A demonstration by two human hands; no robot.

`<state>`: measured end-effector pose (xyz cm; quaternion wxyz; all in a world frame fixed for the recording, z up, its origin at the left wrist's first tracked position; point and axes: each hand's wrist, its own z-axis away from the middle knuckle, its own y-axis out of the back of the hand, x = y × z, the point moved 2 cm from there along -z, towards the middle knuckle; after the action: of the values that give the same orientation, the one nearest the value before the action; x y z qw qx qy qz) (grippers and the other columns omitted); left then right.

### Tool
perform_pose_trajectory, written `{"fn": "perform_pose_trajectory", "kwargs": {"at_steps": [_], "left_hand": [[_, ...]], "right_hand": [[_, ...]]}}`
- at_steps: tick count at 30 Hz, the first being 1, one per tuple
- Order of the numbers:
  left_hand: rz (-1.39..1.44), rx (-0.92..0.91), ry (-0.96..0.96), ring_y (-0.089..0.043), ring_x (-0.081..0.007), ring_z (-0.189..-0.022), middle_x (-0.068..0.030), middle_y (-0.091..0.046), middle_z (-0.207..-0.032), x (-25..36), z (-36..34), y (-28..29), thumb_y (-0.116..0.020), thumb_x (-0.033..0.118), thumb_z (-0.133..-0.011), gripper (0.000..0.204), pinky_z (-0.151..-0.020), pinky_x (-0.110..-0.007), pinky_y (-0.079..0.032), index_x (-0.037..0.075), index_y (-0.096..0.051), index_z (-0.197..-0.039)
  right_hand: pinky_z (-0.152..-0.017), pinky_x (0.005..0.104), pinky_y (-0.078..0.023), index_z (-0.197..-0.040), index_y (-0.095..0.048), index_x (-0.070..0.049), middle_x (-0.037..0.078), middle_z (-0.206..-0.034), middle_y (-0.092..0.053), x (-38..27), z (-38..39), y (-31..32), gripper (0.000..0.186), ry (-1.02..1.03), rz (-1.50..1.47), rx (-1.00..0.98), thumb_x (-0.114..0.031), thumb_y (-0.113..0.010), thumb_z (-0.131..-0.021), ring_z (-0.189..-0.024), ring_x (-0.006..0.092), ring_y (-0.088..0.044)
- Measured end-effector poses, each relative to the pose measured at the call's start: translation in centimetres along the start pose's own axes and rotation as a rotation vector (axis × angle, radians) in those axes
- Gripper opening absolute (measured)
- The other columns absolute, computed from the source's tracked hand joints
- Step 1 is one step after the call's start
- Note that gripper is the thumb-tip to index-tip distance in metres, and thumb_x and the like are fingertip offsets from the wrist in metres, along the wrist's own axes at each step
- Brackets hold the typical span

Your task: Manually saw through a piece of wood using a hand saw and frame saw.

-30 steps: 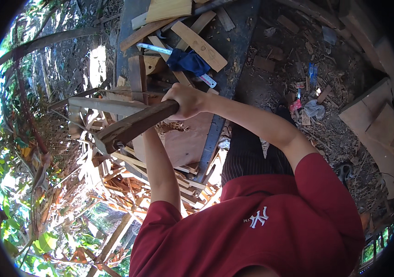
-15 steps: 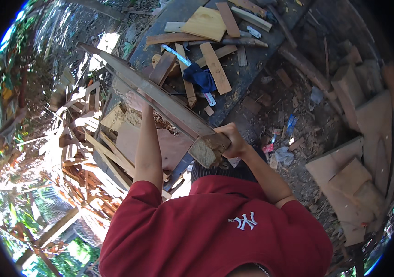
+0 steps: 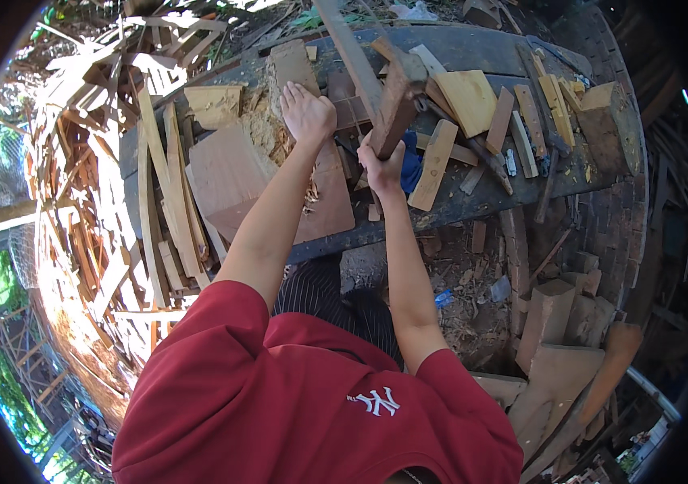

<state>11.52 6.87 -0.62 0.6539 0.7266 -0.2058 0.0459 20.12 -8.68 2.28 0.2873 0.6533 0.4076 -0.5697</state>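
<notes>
My left hand [image 3: 308, 114] lies with its fingers stretched out on a rough-edged wooden board [image 3: 289, 66] on the workbench. My right hand [image 3: 383, 167] is wrapped round the end piece of a wooden frame saw [image 3: 399, 101], just right of the left hand. The saw's long beam runs away from me past the far edge of the bench. How its blade meets the board cannot be made out. Beneath and left of my left arm is a wide reddish-brown board [image 3: 227, 181], with crumbly pale wood [image 3: 266, 133] beside it.
On the dark workbench [image 3: 324, 246] several offcuts lie to the right, among them a yellowish block [image 3: 467, 101] and a thin slat [image 3: 434, 165]. A blue cloth [image 3: 411, 165] sits behind my right hand. Long strips [image 3: 170, 194] pile up at left. Large slabs [image 3: 554, 383] lean at lower right.
The view has turned, showing more of the bench. The saw has swung from a slanting line across my front to pointing away from me. My right hand still grips its end.
</notes>
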Motion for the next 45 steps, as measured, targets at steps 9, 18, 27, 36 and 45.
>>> {"fn": "perform_pose_trajectory", "kwargs": {"at_steps": [9,18,27,36,45], "left_hand": [[0.022,-0.055,0.066,-0.023,-0.0351,-0.142,-0.0293,-0.028,-0.148,0.0,0.4,-1.4,-0.033,0.022,-0.084,0.067,-0.118,-0.040,-0.011,-0.018,-0.028,-0.138],[0.001,-0.005,0.016,-0.025,-0.0358,-0.141,-0.0300,-0.029,-0.147,-0.5,-0.2,-1.5,-0.034,0.022,-0.085,0.066,-0.118,-0.040,-0.014,-0.018,-0.030,-0.137],[-0.008,0.006,-0.067,-0.030,-0.0384,-0.138,-0.0323,-0.033,-0.144,-0.8,0.6,-1.1,-0.035,0.025,-0.085,0.066,-0.116,-0.041,-0.019,-0.020,-0.034,-0.134],[0.029,0.070,-0.067,-0.033,-0.0385,-0.137,-0.0319,-0.035,-0.143,0.7,0.2,-1.4,-0.038,0.026,-0.085,0.066,-0.115,-0.042,-0.022,-0.019,-0.038,-0.132],[0.011,0.055,0.003,-0.031,-0.0366,-0.138,-0.0281,-0.035,-0.146,-0.6,-0.3,-1.9,-0.038,0.026,-0.084,0.066,-0.116,-0.043,-0.019,-0.016,-0.036,-0.135]], "right_hand": [[-0.054,0.0252,-0.040,-0.073,-0.052,-0.003,0.004,-0.063,-0.052,-4.5,9.0,-0.4,0.005,-0.147,-0.294,0.190,-0.004,-0.057,-0.073,-0.056,0.0113,-0.050],[-0.064,0.0285,-0.040,-0.076,-0.048,-0.004,0.007,-0.071,-0.051,-11.3,25.7,3.6,0.006,-0.079,0.113,-0.024,-0.007,-0.053,-0.074,-0.065,0.0181,-0.050],[-0.063,0.0284,-0.038,-0.073,-0.045,-0.006,0.006,-0.072,-0.048,-9.0,21.3,4.0,0.009,-0.223,-0.058,-0.009,-0.010,-0.052,-0.076,-0.068,0.0158,-0.046],[-0.060,0.0244,-0.042,-0.090,-0.050,0.000,0.005,-0.078,-0.052,5.0,7.6,1.5,0.011,-0.350,-0.765,0.272,-0.001,-0.053,-0.079,-0.068,0.0121,-0.053],[-0.046,0.0292,-0.039,-0.061,-0.053,-0.004,0.002,-0.048,-0.044,-3.0,10.0,1.1,0.022,0.090,0.176,0.157,-0.014,-0.069,-0.072,-0.047,0.0107,-0.051]]}}
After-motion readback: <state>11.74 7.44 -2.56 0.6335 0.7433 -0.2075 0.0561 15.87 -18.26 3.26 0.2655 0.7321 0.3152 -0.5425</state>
